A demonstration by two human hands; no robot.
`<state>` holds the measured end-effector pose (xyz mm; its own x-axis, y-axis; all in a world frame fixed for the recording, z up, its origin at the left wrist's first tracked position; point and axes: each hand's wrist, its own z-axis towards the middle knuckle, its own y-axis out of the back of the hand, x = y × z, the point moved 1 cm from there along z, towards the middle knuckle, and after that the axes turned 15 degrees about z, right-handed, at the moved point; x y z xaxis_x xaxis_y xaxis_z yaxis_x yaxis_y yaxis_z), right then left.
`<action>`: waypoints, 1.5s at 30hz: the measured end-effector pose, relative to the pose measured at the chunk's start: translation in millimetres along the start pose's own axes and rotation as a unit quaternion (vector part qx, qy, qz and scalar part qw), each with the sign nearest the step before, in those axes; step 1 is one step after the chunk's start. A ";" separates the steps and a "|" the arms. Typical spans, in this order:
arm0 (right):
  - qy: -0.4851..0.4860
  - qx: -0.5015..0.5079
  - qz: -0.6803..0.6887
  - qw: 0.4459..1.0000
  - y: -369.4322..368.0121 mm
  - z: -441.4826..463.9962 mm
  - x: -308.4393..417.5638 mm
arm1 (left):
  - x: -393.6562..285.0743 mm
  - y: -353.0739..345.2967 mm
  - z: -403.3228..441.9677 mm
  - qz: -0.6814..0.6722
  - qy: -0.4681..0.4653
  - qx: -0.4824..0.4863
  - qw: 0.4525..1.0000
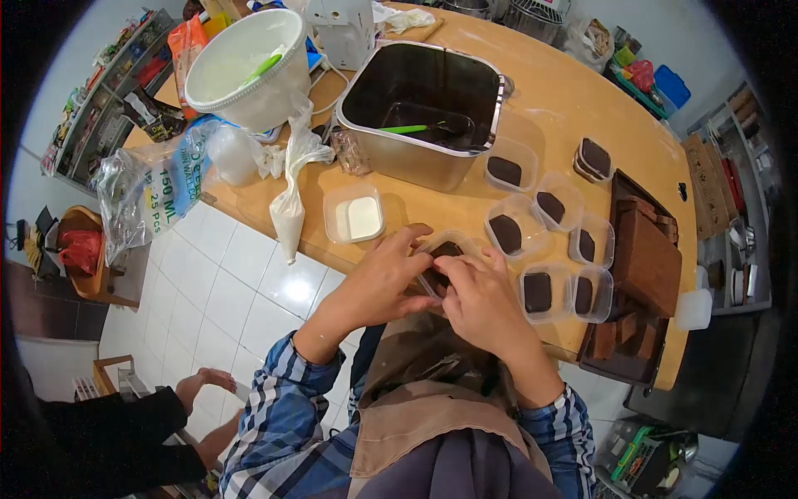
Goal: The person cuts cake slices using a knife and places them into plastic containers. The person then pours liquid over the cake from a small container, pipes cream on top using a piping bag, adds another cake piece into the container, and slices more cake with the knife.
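Wooden table [553,91]; fingers [457,273] partly cover clear tub [465,240], dark slab [449,249] inside.

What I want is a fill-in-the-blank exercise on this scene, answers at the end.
1. The clear container between the left hand and right hand holds ____ (dark or white) contents.
2. The utensil in the white bowl is coloured ____.
3. The tray lies in the picture's ____ (left or right) half.

Missing words: dark; green; right.
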<state>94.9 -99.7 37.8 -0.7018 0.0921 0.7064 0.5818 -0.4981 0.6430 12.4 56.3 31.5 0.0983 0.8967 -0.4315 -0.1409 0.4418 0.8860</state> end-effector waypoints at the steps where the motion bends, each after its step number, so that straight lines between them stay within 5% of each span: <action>1: -0.001 -0.008 0.007 1.000 0.7 -0.5 0.9 | 0.3 0.3 0.7 0.004 -0.004 0.003 1.000; 13: -0.074 0.003 0.091 0.993 5.0 -0.6 1.0 | -9.3 -8.0 -2.3 -0.013 -0.009 -0.043 0.999; 19: -0.202 0.030 0.214 0.955 4.1 0.7 0.0 | -8.8 -13.5 -5.2 -0.026 -0.015 -0.054 0.998; 31: -0.141 0.013 0.165 0.976 6.4 -1.0 -0.4 | -12.9 -11.2 -4.5 -0.030 -0.031 -0.047 0.998; 34: -0.018 -0.037 0.063 0.997 12.4 -0.6 2.4 | -11.1 -9.5 -4.7 -0.026 -0.028 -0.028 0.999; 45: -0.165 0.065 0.225 0.958 18.8 0.1 2.0 | -11.5 -8.6 -7.8 -0.025 -0.018 -0.024 0.999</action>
<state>104.4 -108.8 51.3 -0.2125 0.1724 0.9618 0.8562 -0.4415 0.2683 4.7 42.5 27.5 0.1419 0.8720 -0.4684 -0.1812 0.4881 0.8538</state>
